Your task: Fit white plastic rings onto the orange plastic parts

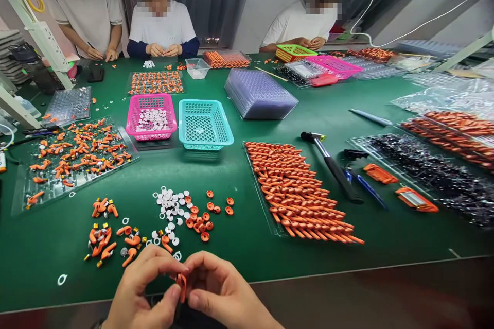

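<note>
At the table's front edge I hold a small orange earbud shell point(182, 288) between both hands. My left hand point(141, 288) pinches it with thumb and fingertips. My right hand point(222, 288) curls in from the other side, its fingertips closed against the same piece. Just beyond my hands lie loose orange earbud parts point(101, 236) with yellow ends, a pile of white discs point(170, 203) and several round orange caps point(198, 221). White rings point(62, 279) are scattered about. My fingers partly cover the shell, so its details are hidden.
Trays of orange parts lie left point(85, 154) and right point(297, 190). A pink basket point(129, 125) with white discs adjoins a turquoise basket point(206, 146). Clear trays point(262, 92) are stacked behind. A hammer point(334, 167) lies right. Three people point(162, 30) work across the table.
</note>
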`<act>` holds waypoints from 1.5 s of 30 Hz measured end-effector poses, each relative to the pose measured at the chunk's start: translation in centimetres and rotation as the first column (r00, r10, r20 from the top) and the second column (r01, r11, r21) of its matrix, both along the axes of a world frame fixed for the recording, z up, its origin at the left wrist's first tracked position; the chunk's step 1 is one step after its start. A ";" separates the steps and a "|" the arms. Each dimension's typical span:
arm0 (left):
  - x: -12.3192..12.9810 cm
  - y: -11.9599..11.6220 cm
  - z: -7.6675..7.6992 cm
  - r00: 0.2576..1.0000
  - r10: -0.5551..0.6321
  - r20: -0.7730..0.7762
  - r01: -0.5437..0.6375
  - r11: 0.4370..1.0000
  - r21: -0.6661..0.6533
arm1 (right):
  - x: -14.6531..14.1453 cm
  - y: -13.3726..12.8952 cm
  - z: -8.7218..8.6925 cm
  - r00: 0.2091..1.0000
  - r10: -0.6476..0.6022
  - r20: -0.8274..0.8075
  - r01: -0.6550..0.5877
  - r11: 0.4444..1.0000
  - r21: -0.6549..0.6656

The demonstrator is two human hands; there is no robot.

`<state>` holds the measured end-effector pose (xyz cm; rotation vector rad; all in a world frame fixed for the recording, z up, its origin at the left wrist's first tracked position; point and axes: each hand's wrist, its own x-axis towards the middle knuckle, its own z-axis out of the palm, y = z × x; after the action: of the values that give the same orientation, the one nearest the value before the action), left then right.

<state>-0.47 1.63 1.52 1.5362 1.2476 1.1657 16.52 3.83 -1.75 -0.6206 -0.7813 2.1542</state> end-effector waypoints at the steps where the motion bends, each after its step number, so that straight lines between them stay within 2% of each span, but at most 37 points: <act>1: 0.0 0.0 -0.1 1.000 -0.009 -0.004 0.009 1.000 0.015 | -0.1 0.0 0.0 1.000 -0.006 0.000 0.006 1.000 -0.001; 5: -0.5 0.1 -0.6 0.998 -0.069 -0.001 0.069 0.997 0.036 | -0.4 -0.1 0.0 0.999 -0.054 -0.006 0.054 0.998 -0.026; 9: -1.1 -0.2 -0.8 0.996 0.024 0.089 -0.009 0.987 -0.162 | -0.7 -0.3 -0.5 0.992 -0.091 -0.089 0.083 0.992 -0.092; 12: -1.1 -0.2 -0.5 0.988 0.033 0.148 0.006 0.967 -0.253 | -0.9 -0.3 -0.8 0.987 -0.120 -0.103 0.106 0.986 -0.132; 17: -0.8 0.3 0.1 0.989 0.036 0.141 -0.008 0.982 -0.191 | -1.1 -0.5 -0.9 0.986 -0.151 -0.073 0.143 0.983 -0.111; 24: -0.6 0.3 0.1 0.995 0.024 0.093 -0.020 0.999 -0.047 | -1.2 -0.6 -0.8 0.985 -0.172 -0.022 0.171 0.984 -0.047; 32: -0.8 0.1 0.5 0.999 0.031 -0.039 -0.029 0.998 0.063 | -1.3 -0.7 -0.6 0.980 -0.200 0.001 0.200 0.980 0.015; 34: -0.7 -0.1 0.5 0.998 0.003 -0.060 0.003 0.996 0.089 | -1.4 -0.6 -0.6 0.977 -0.213 0.008 0.213 0.977 0.018; 37: -0.4 -0.4 0.6 0.999 -0.023 -0.044 0.025 0.998 0.056 | -1.6 -0.6 -0.6 0.974 -0.228 -0.003 0.228 0.973 0.024; 41: 0.2 -0.5 0.6 0.998 0.054 0.029 -0.052 0.996 -0.076 | -1.7 -0.7 -0.7 0.972 -0.236 -0.021 0.237 0.971 0.045; 45: 0.7 -0.6 0.7 0.994 0.083 0.071 -0.071 0.985 -0.155 | -1.6 -0.9 -0.8 0.972 -0.235 0.002 0.234 0.970 0.064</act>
<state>0.20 1.05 2.23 1.3296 1.3225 1.1405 14.91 2.89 -2.51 -0.6562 -0.7390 1.9054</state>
